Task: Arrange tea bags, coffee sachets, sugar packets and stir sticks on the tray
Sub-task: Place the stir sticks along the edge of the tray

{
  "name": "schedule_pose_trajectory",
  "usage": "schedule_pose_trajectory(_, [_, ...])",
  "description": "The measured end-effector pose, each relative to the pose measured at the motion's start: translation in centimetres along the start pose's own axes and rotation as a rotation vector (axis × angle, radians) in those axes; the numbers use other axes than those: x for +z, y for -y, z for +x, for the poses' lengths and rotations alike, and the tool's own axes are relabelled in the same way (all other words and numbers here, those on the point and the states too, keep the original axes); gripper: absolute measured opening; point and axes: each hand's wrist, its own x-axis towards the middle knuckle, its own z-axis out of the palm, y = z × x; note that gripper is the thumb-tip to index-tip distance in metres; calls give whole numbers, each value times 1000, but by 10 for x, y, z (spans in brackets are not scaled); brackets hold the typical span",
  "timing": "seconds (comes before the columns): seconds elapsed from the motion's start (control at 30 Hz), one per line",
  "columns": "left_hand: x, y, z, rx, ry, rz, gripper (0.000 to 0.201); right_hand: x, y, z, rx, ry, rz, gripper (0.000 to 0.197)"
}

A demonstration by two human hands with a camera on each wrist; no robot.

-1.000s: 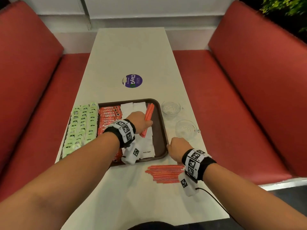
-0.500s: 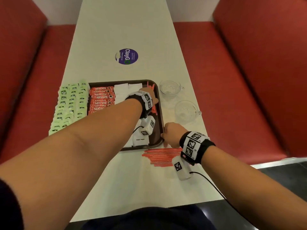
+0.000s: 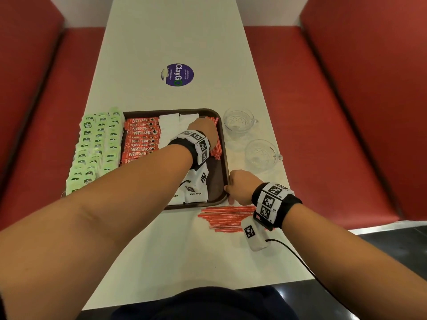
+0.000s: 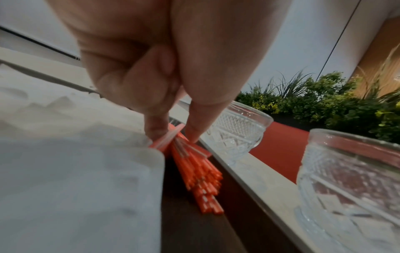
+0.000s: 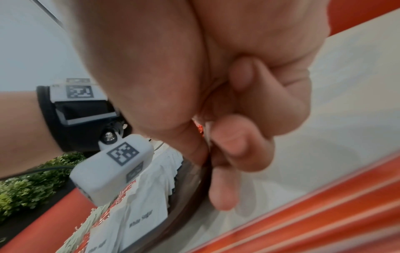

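The left hand [image 3: 204, 130] had moved up the tray [image 3: 225, 158] since a second ago, from the middle to the far right corner, and the bunch of stir sticks [image 3: 216, 144] had gone with it. The right hand [image 3: 240, 188] had stayed at the tray's near right corner.

Some things were hard to see. From the head view, the left hand covered the top of the bunch, and the left arm hid the near part of the coffee sachets [image 3: 141, 139] and much of the sugar packets [image 3: 169, 128]. The left wrist view was blurry, but it showed the fingertips [image 4: 156, 130] pressed down on the far end of the sticks [image 4: 199, 172], holding them against the tray floor. In the right wrist view, the right hand [image 5: 227, 119] was curled, with the thumb on the rim and the fingers tucked under the edge, gripping the tray [image 5: 188, 186].

The bunch lay along the tray's right wall, just beside the sugar packets. More stir sticks [image 3: 225, 218] lay on the table [image 3: 161, 262] near the tray's front edge, partly under the right wrist. The green tea bags [image 3: 97, 146] sat in rows on the tray's left side. Two glass cups [image 3: 240, 123] [image 3: 262, 155] stood on the table, just to the right of the tray.
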Motion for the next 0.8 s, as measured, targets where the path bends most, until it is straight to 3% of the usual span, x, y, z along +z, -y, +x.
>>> schedule_pose_trajectory(0.17, [-1,5,1,11,-93,28,27,1,-1,1,-14,-5,-9,16])
schedule_pose_trajectory(0.4, [-9,7,1,-41,-55,-43,30,2,-4,2,-33,-16,-19,16])
schedule_pose_trajectory(0.53, [-5,11,-4,4,-98,-50,29,2,-4,2,-41,-19,-26,15])
schedule_pose_trajectory(0.8, [12,11,-20,89,5,74,88,2,-5,1,-51,-17,-31,14])
